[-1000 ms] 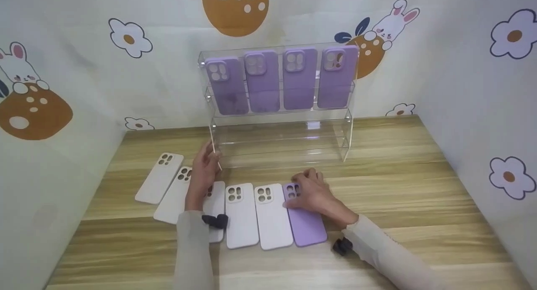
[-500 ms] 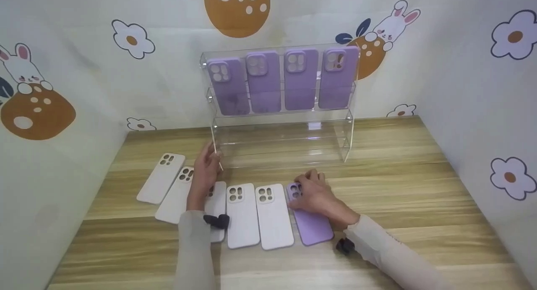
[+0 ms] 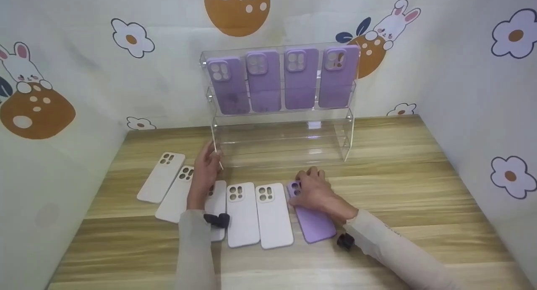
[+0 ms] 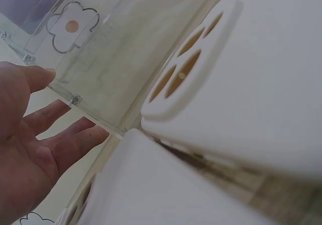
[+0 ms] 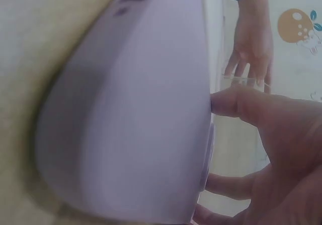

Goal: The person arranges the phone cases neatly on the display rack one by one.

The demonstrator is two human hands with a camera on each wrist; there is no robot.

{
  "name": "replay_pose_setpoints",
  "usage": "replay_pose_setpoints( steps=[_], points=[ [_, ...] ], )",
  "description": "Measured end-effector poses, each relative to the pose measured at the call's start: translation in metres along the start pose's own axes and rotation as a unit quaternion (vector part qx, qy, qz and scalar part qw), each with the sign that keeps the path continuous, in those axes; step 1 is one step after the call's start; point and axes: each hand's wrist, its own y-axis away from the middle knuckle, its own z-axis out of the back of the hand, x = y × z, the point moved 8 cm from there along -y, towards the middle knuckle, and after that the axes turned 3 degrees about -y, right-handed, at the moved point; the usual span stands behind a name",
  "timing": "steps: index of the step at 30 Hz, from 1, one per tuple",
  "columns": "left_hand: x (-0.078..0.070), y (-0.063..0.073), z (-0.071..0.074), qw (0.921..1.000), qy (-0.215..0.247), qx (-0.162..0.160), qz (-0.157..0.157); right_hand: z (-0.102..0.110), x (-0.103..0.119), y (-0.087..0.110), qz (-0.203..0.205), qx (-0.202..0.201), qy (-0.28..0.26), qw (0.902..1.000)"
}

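In the head view, my right hand (image 3: 315, 192) grips a purple phone case (image 3: 315, 225) lying at the right end of the row. Its thumb is at the left edge and its fingers are over the top end, partly hiding the camera cutouts. My left hand (image 3: 204, 168) holds the left side panel of a clear acrylic display stand (image 3: 285, 134); in the left wrist view, the thumb is on one side of the panel and the fingers (image 4: 83, 144) are on the other. Close to that hand lie white phone cases (image 3: 275, 216), one partly covered by the left forearm.
Several purple cases (image 3: 300, 80) lean side by side in the stand's upper part. Another white case (image 3: 161, 178) lies tilted at the far left. Patterned walls (image 3: 461, 71) close in the wood-grain tabletop (image 3: 398, 164) at the back and sides.
The purple case under my right hand has slid right, away from the white one beside it, and turned slightly. My left hand stays at the stand.
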Motion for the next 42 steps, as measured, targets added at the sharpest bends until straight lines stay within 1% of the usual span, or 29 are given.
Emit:
replay_pose_setpoints(
  steps=[3,5,8,13,18,21,25,28,31,34,37,42],
  points=[
    [0.0,0.0,0.0,1.0,0.008,0.004,-0.005,0.005,-0.002,-0.001,-0.006,-0.004,-0.014,0.9999],
    [0.0,0.0,0.0,0.9998,0.014,0.006,-0.009,0.011,-0.002,-0.002,-0.002,-0.02,-0.022,0.9996],
    [-0.001,-0.001,0.0,0.9997,0.017,0.006,-0.015,0.025,0.001,-0.003,0.011,-0.054,-0.03,0.998],
    [0.0,-0.002,0.0,0.9999,0.006,0.005,-0.013,0.054,0.009,-0.004,0.032,-0.106,-0.058,0.9921],
    [-0.002,-0.002,0.0,0.9998,0.0,0.007,-0.017,0.09,0.019,-0.003,0.051,-0.151,-0.072,0.9845],
    [-0.004,-0.002,0.001,0.9997,0.008,0.006,-0.022,0.114,0.025,-0.002,0.067,-0.188,-0.077,0.9769],
    [-0.005,-0.002,0.001,0.9997,0.007,0.009,-0.022,0.144,0.034,-0.002,0.091,-0.242,-0.075,0.963],
    [-0.005,-0.001,0.002,0.9998,0.002,0.006,-0.019,0.163,0.041,-0.001,0.11,-0.273,-0.07,0.9533],
    [-0.005,0.0,0.003,0.9998,-0.011,0.001,-0.019,0.18,0.047,-0.001,0.125,-0.294,-0.064,0.9453],
    [-0.004,0.0,0.003,0.9995,-0.023,0.0,-0.019,0.193,0.052,-0.002,0.135,-0.311,-0.058,0.9389],
    [-0.004,-0.001,0.003,0.9994,-0.028,0.0,-0.02,0.2,0.055,-0.005,0.142,-0.327,-0.054,0.9327],
    [-0.004,-0.002,0.002,0.9992,-0.023,-0.001,-0.031,0.211,0.059,-0.011,0.15,-0.366,-0.063,0.9163]
  ],
)
